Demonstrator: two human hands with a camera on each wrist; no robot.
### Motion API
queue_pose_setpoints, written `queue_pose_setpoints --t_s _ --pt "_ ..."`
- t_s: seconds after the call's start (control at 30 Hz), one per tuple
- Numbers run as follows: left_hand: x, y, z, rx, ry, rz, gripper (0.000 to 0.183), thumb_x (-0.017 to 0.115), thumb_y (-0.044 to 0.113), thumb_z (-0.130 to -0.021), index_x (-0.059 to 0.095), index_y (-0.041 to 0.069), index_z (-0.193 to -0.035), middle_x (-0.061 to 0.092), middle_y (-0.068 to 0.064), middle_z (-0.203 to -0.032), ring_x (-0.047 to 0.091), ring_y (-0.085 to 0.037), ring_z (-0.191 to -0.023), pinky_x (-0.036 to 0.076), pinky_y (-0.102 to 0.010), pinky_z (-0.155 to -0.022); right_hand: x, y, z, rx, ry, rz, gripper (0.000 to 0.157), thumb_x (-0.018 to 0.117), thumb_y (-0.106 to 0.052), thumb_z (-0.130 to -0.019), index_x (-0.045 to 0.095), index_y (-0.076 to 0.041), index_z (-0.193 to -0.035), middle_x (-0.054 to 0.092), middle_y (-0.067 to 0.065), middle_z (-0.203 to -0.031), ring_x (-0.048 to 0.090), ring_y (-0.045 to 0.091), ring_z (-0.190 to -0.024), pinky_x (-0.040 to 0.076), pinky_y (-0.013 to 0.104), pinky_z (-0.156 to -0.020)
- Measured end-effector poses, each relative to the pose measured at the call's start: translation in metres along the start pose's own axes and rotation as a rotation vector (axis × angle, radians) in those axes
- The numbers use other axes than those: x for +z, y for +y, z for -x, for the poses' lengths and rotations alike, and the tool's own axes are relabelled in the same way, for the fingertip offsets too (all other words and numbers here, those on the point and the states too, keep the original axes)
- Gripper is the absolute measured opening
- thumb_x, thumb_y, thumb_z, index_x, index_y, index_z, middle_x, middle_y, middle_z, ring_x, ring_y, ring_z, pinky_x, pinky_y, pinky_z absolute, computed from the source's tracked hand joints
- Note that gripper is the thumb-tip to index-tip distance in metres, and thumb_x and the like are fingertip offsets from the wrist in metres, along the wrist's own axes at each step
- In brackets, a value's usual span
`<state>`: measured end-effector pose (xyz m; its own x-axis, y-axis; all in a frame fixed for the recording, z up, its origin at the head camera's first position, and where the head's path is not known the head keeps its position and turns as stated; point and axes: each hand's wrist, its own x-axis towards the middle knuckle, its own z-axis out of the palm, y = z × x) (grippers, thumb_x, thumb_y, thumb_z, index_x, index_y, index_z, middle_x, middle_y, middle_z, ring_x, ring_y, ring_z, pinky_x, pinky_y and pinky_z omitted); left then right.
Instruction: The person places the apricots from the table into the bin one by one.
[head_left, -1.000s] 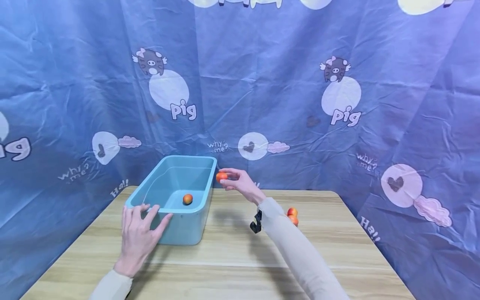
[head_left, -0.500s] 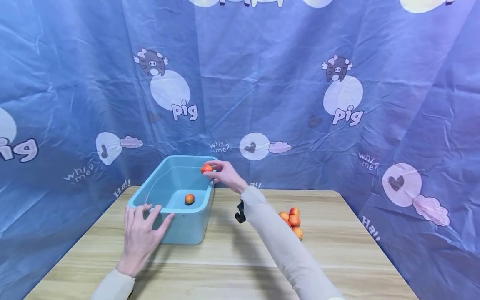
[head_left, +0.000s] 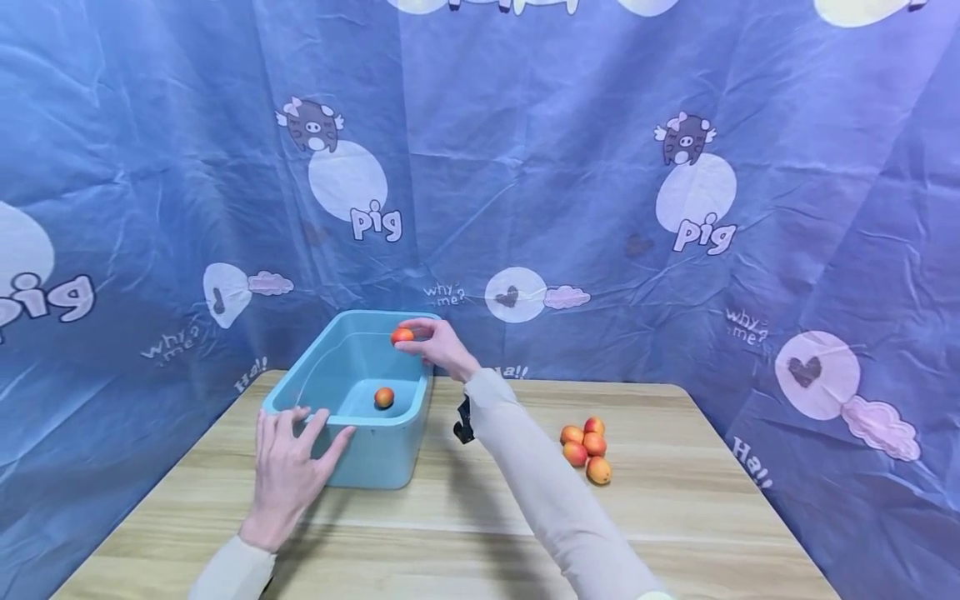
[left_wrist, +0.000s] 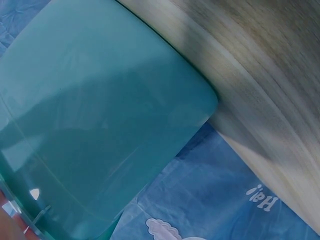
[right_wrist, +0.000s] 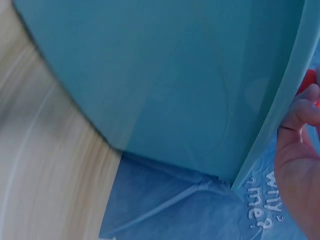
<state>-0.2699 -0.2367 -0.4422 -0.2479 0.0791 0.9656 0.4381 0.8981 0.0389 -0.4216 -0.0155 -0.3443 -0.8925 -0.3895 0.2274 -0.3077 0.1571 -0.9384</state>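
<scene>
My right hand (head_left: 442, 346) pinches a small red-orange fruit (head_left: 402, 336), much like an apricot, between thumb and fingers. It holds this fruit over the far right part of a blue plastic bin (head_left: 378, 454), above the rim. One similar fruit (head_left: 384, 397) lies on the bin floor. At the near left corner, my left hand (head_left: 288, 475) holds the rim, fingers over it and thumb along the outer front wall. The right wrist view shows the bin's outer wall (right_wrist: 165, 100), with the held fruit (right_wrist: 308, 82) partly hidden by fingers. Fingers (left_wrist: 11, 216) barely enter the left wrist view.
Several more red-orange fruits (head_left: 575, 453) lie in a cluster on the wooden table (head_left: 675, 517), right of the bin and beyond my right forearm. A blue printed cloth (head_left: 525, 208) hangs behind the table and along both sides.
My right hand has carried its fruit leftward from outside the bin's right wall to above its inside. The table fruits are now uncovered by the sleeve. My left hand stays on the rim.
</scene>
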Motion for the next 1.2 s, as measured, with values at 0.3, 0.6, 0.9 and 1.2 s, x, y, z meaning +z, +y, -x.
queue_pose_setpoints --t_s 0.3,0.6,0.9,1.2 --pt "-0.005 0.000 0.003 -0.012 -0.067 -0.019 0.062 0.056 0.062 -0.090 0.070 0.003 -0.101 0.059 -0.028 -0.099 0.052 -0.044 -0.096 0.028 -0.076 -0.100 0.012 -0.007 0.001 0.083 0.020 -0.018 0.045 0.076 -0.007 -0.085 0.063 -0.006 -0.128 0.069 0.015 -0.110 0.055 0.017 -0.072 0.043 0.023 -0.053" --pt "-0.006 0.002 0.004 -0.031 -0.095 -0.016 0.061 0.058 0.062 -0.089 0.070 0.004 -0.103 0.059 -0.028 -0.101 0.052 -0.045 -0.098 0.026 -0.077 -0.102 0.016 -0.001 -0.002 0.120 0.110 -0.012 0.042 0.074 -0.003 -0.083 0.064 -0.007 -0.124 0.064 0.007 -0.098 0.051 0.016 -0.065 0.040 0.022 -0.051" --pt "-0.006 0.004 0.002 -0.053 -0.117 -0.005 0.070 0.046 0.068 -0.092 0.070 0.004 -0.104 0.059 -0.028 -0.103 0.052 -0.044 -0.100 0.023 -0.075 -0.106 0.017 0.000 -0.004 0.132 0.186 -0.037 0.042 0.073 -0.005 -0.086 0.063 -0.008 -0.127 0.063 0.010 -0.102 0.061 0.012 -0.071 0.051 0.021 -0.055" --pt "-0.005 0.002 0.003 -0.027 -0.101 -0.035 0.066 0.050 0.066 -0.092 0.071 0.004 -0.102 0.060 -0.027 -0.101 0.052 -0.044 -0.098 0.027 -0.075 -0.102 0.020 0.001 -0.005 0.131 0.231 -0.078 0.042 0.073 -0.006 -0.085 0.062 -0.008 -0.126 0.064 0.011 -0.105 0.070 0.022 -0.084 0.057 0.025 -0.058"
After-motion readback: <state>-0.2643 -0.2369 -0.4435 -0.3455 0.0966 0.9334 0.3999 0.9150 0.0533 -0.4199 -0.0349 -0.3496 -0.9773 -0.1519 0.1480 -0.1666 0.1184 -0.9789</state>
